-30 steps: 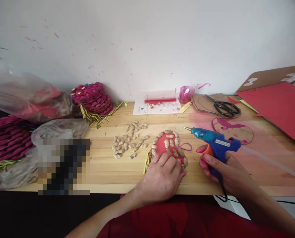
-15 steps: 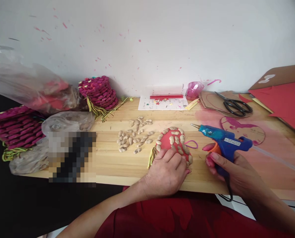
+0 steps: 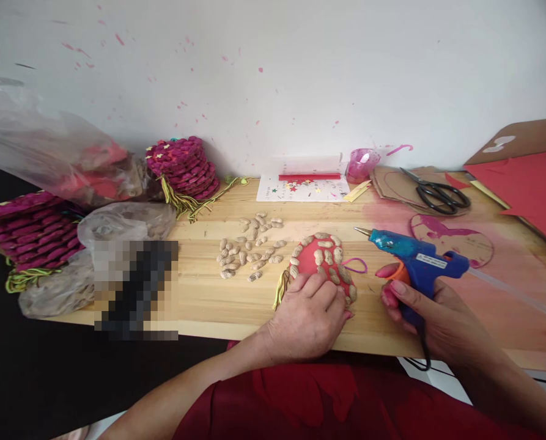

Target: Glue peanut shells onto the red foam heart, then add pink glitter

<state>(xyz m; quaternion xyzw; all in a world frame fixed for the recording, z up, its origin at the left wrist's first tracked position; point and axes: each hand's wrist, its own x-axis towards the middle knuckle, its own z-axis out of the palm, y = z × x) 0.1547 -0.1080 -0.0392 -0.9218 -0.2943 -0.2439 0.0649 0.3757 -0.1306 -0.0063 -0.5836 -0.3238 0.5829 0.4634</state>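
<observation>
A red heart-shaped piece [image 3: 310, 260] studded with peanut shells lies near the front of the wooden table [image 3: 217, 299], with a purple loop at its right and yellow tassel at its left. My left hand [image 3: 307, 318] lies on its near edge, fingers curled and pressing down on it. My right hand [image 3: 431, 315] grips a blue hot glue gun [image 3: 413, 260], nozzle pointing left, just right of the piece and above the table. A clear glue stick sticks out behind the gun.
Loose peanuts [image 3: 247, 244] are scattered left of the piece. Stacks of magenta peanut pieces [image 3: 183, 168] and plastic bags [image 3: 66, 159] crowd the left. At the back lie a sticker sheet [image 3: 302, 186], a pink cup [image 3: 359, 164], black scissors [image 3: 438, 194], cardboard and red paper [image 3: 527, 186].
The view has shifted a little, mostly between the first two frames. Both hands, the glue gun and the heart piece keep the same places relative to each other.
</observation>
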